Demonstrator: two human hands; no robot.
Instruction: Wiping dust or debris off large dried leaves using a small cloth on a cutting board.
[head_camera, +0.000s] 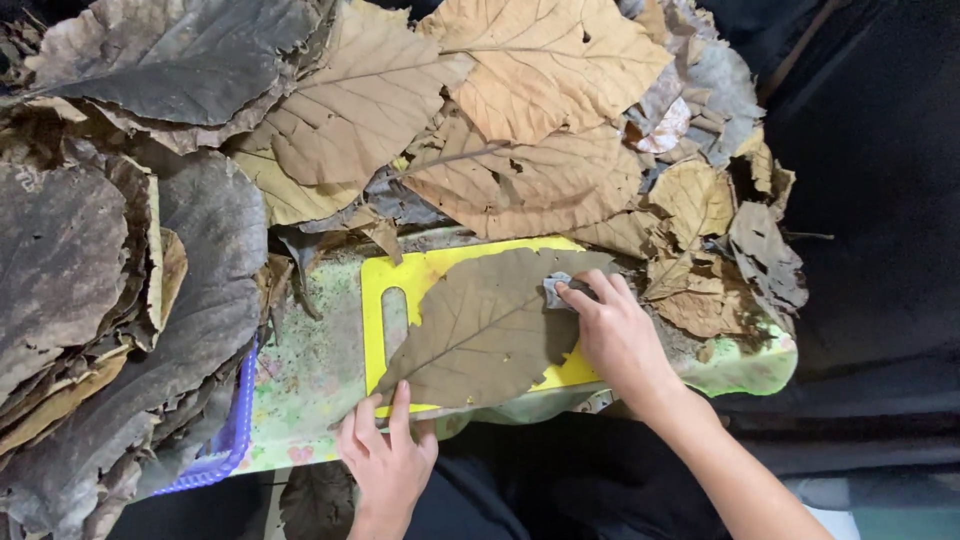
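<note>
I look down and see one big brown leaf (487, 330) lying flat on a yellow cutting board (420, 277). The board gives it a hard, smooth bed, so the leaf does not bend or tear. The board sits on a small table (310, 370) with a pale green top.

My left hand (388, 460) is open, with the fingers spread out and pressed on the stem end of the leaf, at the near edge of the board. I think it is there to keep the leaf from sliding.

My right hand (612, 335) is curled around a small grey cloth (558, 290), pinching it with the fingertips. The cloth touches the far right side of the leaf, pushed down on it like a wipe.

A huge pile of dry leaves (430, 120) is heaped just behind the board, close by. More dark leaves sit in a purple basket (232, 432) on the left, apart from the pile.
</note>
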